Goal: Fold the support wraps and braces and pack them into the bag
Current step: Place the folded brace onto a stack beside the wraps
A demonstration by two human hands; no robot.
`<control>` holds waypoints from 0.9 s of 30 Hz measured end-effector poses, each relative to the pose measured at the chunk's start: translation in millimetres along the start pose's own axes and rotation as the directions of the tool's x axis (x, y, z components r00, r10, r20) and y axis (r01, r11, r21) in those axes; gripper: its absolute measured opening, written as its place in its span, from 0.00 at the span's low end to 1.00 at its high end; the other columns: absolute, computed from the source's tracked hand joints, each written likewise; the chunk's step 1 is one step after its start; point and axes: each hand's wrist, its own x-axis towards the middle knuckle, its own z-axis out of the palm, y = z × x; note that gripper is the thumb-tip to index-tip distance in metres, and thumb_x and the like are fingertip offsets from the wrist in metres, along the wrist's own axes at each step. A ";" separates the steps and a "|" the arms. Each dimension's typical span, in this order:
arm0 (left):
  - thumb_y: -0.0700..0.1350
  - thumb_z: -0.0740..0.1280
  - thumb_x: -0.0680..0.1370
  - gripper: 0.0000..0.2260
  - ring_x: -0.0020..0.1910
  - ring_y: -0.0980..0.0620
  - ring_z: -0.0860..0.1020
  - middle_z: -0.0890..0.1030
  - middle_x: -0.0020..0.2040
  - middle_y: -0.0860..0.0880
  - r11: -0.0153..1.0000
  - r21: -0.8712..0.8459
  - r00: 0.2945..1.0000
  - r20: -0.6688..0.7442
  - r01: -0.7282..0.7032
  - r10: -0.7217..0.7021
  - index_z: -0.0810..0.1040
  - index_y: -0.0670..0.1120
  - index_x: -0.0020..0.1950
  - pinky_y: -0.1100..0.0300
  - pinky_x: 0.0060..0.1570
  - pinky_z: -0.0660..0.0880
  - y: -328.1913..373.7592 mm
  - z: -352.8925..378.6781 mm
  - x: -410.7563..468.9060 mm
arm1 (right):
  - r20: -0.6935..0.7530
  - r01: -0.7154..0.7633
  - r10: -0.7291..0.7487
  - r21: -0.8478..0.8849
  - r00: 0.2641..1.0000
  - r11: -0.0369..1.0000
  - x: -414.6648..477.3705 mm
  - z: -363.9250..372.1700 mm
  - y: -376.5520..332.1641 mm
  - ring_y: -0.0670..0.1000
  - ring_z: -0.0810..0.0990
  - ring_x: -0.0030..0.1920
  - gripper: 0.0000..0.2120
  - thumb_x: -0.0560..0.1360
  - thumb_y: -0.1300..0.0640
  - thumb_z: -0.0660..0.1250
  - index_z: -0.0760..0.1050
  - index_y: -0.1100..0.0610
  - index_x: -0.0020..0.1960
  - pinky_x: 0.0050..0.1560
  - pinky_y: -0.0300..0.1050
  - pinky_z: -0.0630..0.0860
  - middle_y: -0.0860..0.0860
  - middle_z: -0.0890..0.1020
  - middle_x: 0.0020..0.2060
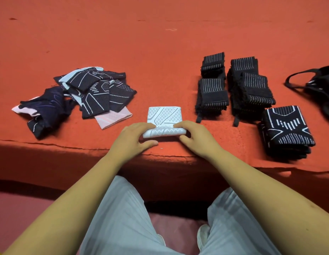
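Evidently mid-fold, the white knit brace [164,116] lies at the near edge of the red-covered table [160,52]. The left hand [134,137] and right hand [198,137] each pinch an end of its doubled-over near edge, probably to keep the fold square. An unfolded pile of dark patterned braces [97,92] waits to the left. Folded black strap wraps [233,85] and a folded patterned stack [286,129] sit right, sorted by kind close to the black bag [323,89] at the right edge, seemingly for easy packing.
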 end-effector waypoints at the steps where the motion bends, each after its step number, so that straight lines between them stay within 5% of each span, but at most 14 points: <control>1: 0.54 0.73 0.74 0.20 0.62 0.50 0.77 0.81 0.62 0.52 0.999 -0.046 1.000 -0.013 0.009 -0.009 0.80 0.50 0.64 0.49 0.63 0.72 -0.8 -0.7 1.8 | -0.013 -0.021 0.021 0.033 1.000 0.999 1.1 0.4 0.1 0.51 0.79 0.59 0.16 0.74 0.63 0.68 0.80 0.56 0.61 0.61 0.43 0.71 0.50 0.83 0.58; 3: 0.47 0.73 0.74 0.15 0.61 0.50 0.77 0.82 0.60 0.51 0.992 -0.128 0.999 -0.046 0.024 -0.030 0.83 0.46 0.60 0.51 0.64 0.72 -2.1 -1.8 3.6 | -0.015 -0.056 0.058 0.098 0.998 0.994 2.2 -1.1 -0.3 0.49 0.80 0.56 0.13 0.75 0.63 0.68 0.81 0.55 0.59 0.59 0.47 0.73 0.48 0.84 0.55; 6: 0.51 0.71 0.74 0.15 0.62 0.58 0.76 0.82 0.61 0.55 0.972 -0.235 0.999 -0.054 -0.002 -0.011 0.84 0.46 0.57 0.62 0.66 0.69 -2.0 -5.3 0.1 | 0.016 -0.060 0.058 0.160 0.998 0.985 -0.4 -7.9 -3.2 0.41 0.80 0.52 0.11 0.76 0.60 0.68 0.81 0.49 0.56 0.55 0.43 0.75 0.42 0.84 0.51; 8: 0.47 0.72 0.76 0.07 0.55 0.65 0.78 0.83 0.53 0.61 0.931 -0.360 0.998 0.003 0.060 -0.063 0.84 0.51 0.54 0.66 0.59 0.71 3.6 -10.5 -5.2 | 0.042 -0.059 0.051 0.227 0.998 0.972 -4.3 -12.2 -6.0 0.35 0.79 0.48 0.11 0.76 0.60 0.68 0.79 0.44 0.53 0.52 0.36 0.73 0.38 0.83 0.47; 11: 0.39 0.69 0.80 0.09 0.43 0.70 0.77 0.82 0.40 0.66 0.893 -0.442 0.996 0.063 0.084 -0.063 0.82 0.55 0.51 0.72 0.46 0.69 10.8 -12.3 -12.5 | 0.047 -0.093 0.082 0.339 0.995 0.936 -9.6 -11.2 -6.2 0.40 0.81 0.47 0.07 0.75 0.56 0.69 0.78 0.43 0.48 0.52 0.44 0.76 0.41 0.84 0.44; 13: 0.45 0.69 0.80 0.06 0.43 0.66 0.77 0.83 0.41 0.60 0.869 -0.487 0.996 0.038 0.088 -0.080 0.83 0.54 0.53 0.68 0.45 0.71 13.5 -12.5 -13.8 | 0.035 -0.141 0.140 0.437 0.990 0.889 -11.0 -6.7 -5.1 0.46 0.81 0.42 0.05 0.73 0.51 0.71 0.77 0.50 0.47 0.48 0.52 0.76 0.52 0.85 0.40; 16: 0.52 0.68 0.79 0.10 0.33 0.55 0.74 0.80 0.33 0.50 0.842 -0.512 0.979 -0.005 0.171 -0.202 0.80 0.46 0.51 0.58 0.35 0.69 13.8 -7.1 -9.7 | -0.015 -0.212 0.255 0.510 0.967 0.834 -8.7 -0.9 -7.5 0.50 0.76 0.34 0.09 0.74 0.52 0.72 0.75 0.55 0.49 0.40 0.50 0.72 0.63 0.83 0.38; 23: 0.50 0.71 0.78 0.08 0.26 0.59 0.72 0.77 0.28 0.54 0.827 -0.452 0.906 -0.090 0.334 -0.415 0.80 0.46 0.45 0.59 0.34 0.69 15.2 5.6 11.0 | -0.092 -0.311 0.399 0.478 0.912 0.821 0.4 13.5 -7.8 0.47 0.76 0.33 0.15 0.73 0.57 0.73 0.71 0.54 0.56 0.41 0.46 0.71 0.51 0.82 0.35; 27: 0.52 0.71 0.77 0.12 0.32 0.48 0.75 0.75 0.30 0.52 0.824 -0.374 0.864 -0.101 0.426 -0.493 0.78 0.46 0.39 0.53 0.40 0.73 12.2 8.9 23.7 | -0.210 -0.346 0.432 0.347 0.877 0.872 4.0 17.5 -7.1 0.47 0.76 0.37 0.10 0.73 0.55 0.73 0.73 0.55 0.49 0.39 0.41 0.68 0.46 0.79 0.36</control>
